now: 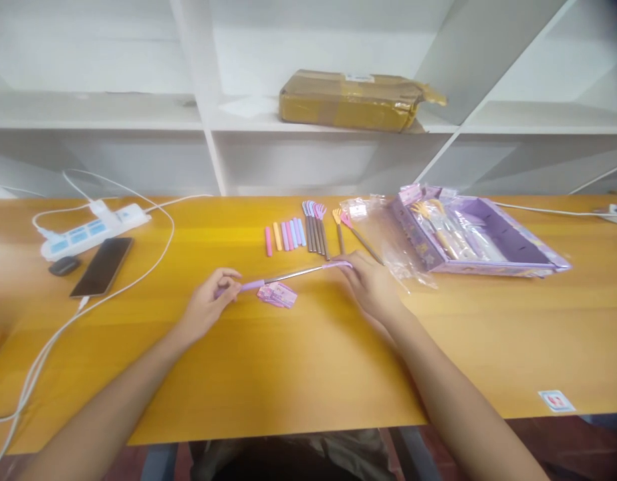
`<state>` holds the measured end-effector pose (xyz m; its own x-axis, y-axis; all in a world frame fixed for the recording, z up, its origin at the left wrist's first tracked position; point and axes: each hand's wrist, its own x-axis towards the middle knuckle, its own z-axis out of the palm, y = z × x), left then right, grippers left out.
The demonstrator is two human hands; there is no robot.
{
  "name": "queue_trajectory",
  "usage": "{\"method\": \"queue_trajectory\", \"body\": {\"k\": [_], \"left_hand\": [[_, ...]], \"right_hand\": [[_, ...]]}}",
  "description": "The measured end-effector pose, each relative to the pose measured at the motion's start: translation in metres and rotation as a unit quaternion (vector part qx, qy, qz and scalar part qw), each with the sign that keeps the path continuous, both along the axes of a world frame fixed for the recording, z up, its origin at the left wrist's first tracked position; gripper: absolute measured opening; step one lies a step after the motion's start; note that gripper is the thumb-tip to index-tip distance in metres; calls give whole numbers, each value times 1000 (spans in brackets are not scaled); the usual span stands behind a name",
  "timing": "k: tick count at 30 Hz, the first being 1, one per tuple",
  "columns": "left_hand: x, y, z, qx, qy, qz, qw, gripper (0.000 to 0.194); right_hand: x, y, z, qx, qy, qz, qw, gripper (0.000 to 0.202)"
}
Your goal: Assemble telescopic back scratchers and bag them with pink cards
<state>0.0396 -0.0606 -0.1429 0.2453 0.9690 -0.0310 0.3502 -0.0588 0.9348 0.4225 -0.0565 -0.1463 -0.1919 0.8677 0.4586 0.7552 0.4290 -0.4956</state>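
Note:
A purple back scratcher (293, 274) with a metal rod stretches between my hands above the table. My left hand (211, 297) is closed on its purple handle, and my right hand (367, 280) grips the purple claw end. Below the rod lie small pink cards (277, 294). Behind it are several coloured handle sleeves (289, 235) in a row and a group of scratcher rods with coloured claws (316, 227). Beside them lie a rod with an orange claw (339, 227) and one with a pink claw (361, 236).
A purple box (503, 267) with wrapped scratchers stands at the right, clear plastic bags (406, 264) beside it. At the left are a power strip (95, 230), a phone (102, 267) and white cables. A taped carton (348, 100) sits on the shelf.

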Motion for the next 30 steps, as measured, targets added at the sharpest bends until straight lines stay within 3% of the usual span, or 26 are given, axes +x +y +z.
{"method": "queue_trajectory", "body": {"k": [4,7,11,16,30], "left_hand": [[2,-4,1,34,7,74,997,39],[6,-5,0,57,-58,105,991,40],[11,-3,-7,22,-144,88,985,45],[13,-2,-14,-54,-141,68,986,54],[5,0,-10,-26,-120,87,989,35]], "right_hand": [[2,3,1,17,-3,-41,999,33],[0,2,0,21,2,-65,998,35],[-5,0,-4,-1,-1,-76,997,34],[-7,-1,-8,-42,19,-59,997,32],[-13,-6,-11,-56,26,-2,998,29]]}}
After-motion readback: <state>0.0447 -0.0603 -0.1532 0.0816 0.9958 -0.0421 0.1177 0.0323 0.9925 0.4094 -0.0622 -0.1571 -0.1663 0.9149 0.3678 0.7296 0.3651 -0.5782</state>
